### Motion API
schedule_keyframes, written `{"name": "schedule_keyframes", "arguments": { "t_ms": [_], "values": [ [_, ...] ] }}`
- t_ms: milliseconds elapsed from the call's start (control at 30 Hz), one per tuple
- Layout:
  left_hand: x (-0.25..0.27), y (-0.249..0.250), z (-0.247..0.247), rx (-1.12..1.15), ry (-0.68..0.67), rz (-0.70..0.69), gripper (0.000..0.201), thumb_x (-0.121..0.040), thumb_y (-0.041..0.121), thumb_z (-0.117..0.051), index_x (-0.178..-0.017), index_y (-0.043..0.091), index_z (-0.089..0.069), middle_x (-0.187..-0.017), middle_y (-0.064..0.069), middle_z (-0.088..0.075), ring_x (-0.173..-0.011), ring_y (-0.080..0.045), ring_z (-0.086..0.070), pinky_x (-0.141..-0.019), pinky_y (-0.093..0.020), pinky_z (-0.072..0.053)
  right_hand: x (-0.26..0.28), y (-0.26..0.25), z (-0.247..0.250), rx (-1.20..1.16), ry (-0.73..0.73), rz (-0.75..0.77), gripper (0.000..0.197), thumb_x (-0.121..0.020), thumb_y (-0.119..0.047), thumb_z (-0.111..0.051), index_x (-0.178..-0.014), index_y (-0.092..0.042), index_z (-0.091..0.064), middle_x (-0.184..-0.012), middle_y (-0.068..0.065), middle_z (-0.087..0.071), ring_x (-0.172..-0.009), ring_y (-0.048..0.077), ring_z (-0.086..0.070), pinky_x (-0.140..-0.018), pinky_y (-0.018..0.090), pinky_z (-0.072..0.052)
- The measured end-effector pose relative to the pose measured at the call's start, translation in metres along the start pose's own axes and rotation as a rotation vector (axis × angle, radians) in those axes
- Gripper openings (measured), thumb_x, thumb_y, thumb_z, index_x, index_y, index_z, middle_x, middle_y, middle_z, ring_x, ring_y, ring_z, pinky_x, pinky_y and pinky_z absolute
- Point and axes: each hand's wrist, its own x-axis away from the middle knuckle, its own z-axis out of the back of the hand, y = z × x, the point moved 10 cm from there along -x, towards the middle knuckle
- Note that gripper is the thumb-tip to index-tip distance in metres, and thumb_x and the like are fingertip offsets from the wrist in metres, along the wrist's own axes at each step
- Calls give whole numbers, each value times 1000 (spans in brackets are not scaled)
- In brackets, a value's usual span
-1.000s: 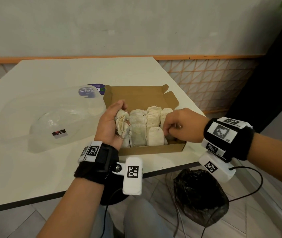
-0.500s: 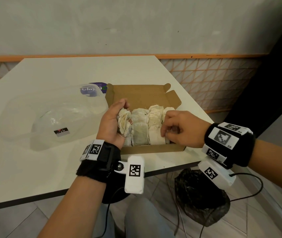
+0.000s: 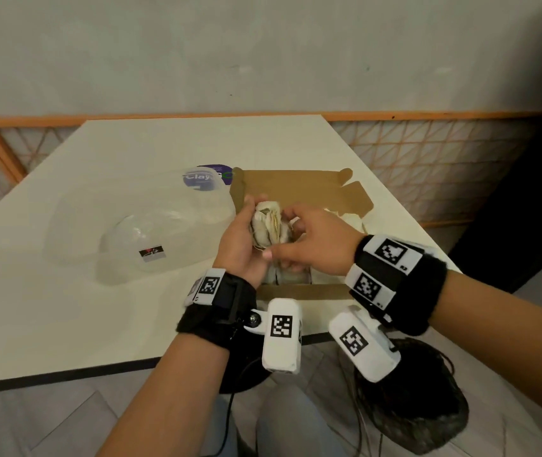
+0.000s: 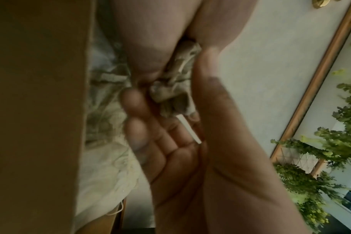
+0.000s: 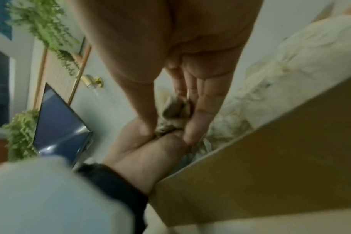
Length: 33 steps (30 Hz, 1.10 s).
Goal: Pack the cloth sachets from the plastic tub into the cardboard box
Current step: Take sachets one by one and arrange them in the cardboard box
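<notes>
Landmark: cardboard box (image 3: 299, 291) at the near right edge of the white table (image 3: 65, 308).

Nearest, below the table edge: black bag (image 3: 421, 404) on the floor, seen in the head view only.

Above the box's near-left part: left hand (image 3: 241, 245) raised, palm turned right, fingers curled round a bunch of cloth sachets (image 3: 268, 225), held clear of the box. Right hand (image 3: 312, 240) reaching in from the right, thumb and fingers pinching the same bunch at its near end.

Inside the box: more packed sachets (image 3: 287, 275), mostly hidden under both hands in the head view. Left wrist view fills that gap: pale sachets (image 4: 108, 158) packed against the brown box wall (image 4: 36, 110), plus a small white tag (image 4: 188, 129) lying across the left fingers (image 4: 138, 142), bunch (image 4: 170, 93) squeezed between them and the thumb. Right wrist view adds the pinch itself: right thumb and fingers closed on the bunch (image 5: 175, 110) with the left hand (image 5: 150, 152) under it, box wall (image 5: 270, 174) just right, sachets (image 5: 291, 63) beyond.

Left of the box, touching its far-left corner: clear plastic tub (image 3: 137, 225), nothing visible inside. Beyond that corner: purple-labelled lid (image 3: 208, 176), partly behind the tub. Box lid flap (image 3: 296, 186) open at the far side.
</notes>
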Motion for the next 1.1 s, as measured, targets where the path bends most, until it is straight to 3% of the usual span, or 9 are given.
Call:
{"name": "schedule_keyframes", "arguments": {
  "t_ms": [67,200,300,367,500,633,867,933,1100],
  "values": [
    [3,-3,-13,-87,-110,17,38,-96,44,-38,-98,10,-55,-81,-9,-63,-56,-18,-61,-43,-24,-45,-7,-4,8,-27,70,11,28,-80,-13,-70,-96,-21,-49,-81,10,-68,-72,29,-69,-71,43,-59],
    [3,-2,-14,-48,-143,-7,35,-94,33,-47,-107,2,-59,-80,-10,-64,-54,-12,-56,-53,-24,-47,-12,-5,22,-266,72,-31,21,-81,1,-66,-95,-10,-55,-81,10,-65,-63,18,-63,-54,19,-56],
    [0,1,1,19,-31,-15,39,-93,26,-51,-120,-2,-53,-105,-20,-64,-85,-23,-65,-70,-31,-57,-10,5,32,-414,65,-75,27,-82,2,-64,-108,-1,-57,-86,12,-67,-65,16,-66,-52,18,-54],
    [-1,1,4,10,-18,-13,42,-89,27,-55,-120,-1,-52,-111,-20,-62,-92,-24,-63,-77,-30,-56,-9,13,41,-465,112,-94,31,-83,-2,-65,-113,-1,-57,-83,9,-68,-62,12,-66,-49,17,-51],
    [-2,-3,-1,-153,-50,-9,43,-83,39,-68,-111,8,-57,-94,-12,-62,-76,-19,-64,-65,-27,-51,-8,13,46,-206,152,-58,26,-80,-11,-70,-105,-6,-61,-76,4,-64,-56,9,-59,-48,17,-47],
    [0,-5,-8,-214,-110,-35,26,-83,20,-68,-102,3,-62,-90,-14,-66,-70,-20,-67,-61,-30,-56,-8,2,29,14,87,-6,26,-75,-11,-74,-97,-3,-63,-71,8,-62,-58,15,-59,-54,25,-50],
    [-4,-1,1,-104,-34,-12,23,-87,28,-57,-94,12,-70,-83,-2,-69,-69,-10,-59,-57,-19,-45,-1,21,32,-650,108,-76,5,-82,-4,-64,-86,-6,-66,-74,6,-67,-61,9,-62,-53,15,-51],
    [-5,0,5,-70,-9,-21,24,-89,27,-56,-81,15,-75,-80,-1,-67,-62,-7,-56,-50,-15,-41,5,31,35,-757,167,-58,8,-84,-5,-61,-91,-4,-66,-77,7,-67,-61,8,-63,-52,16,-50],
    [-6,-4,3,-117,-27,-1,17,-87,26,-59,-82,13,-69,-74,-4,-63,-49,-6,-54,-40,-13,-38,11,38,26,-792,177,18,29,-81,-2,-63,-107,-14,-62,-83,5,-67,-65,11,-64,-54,19,-50]
  ]
}}
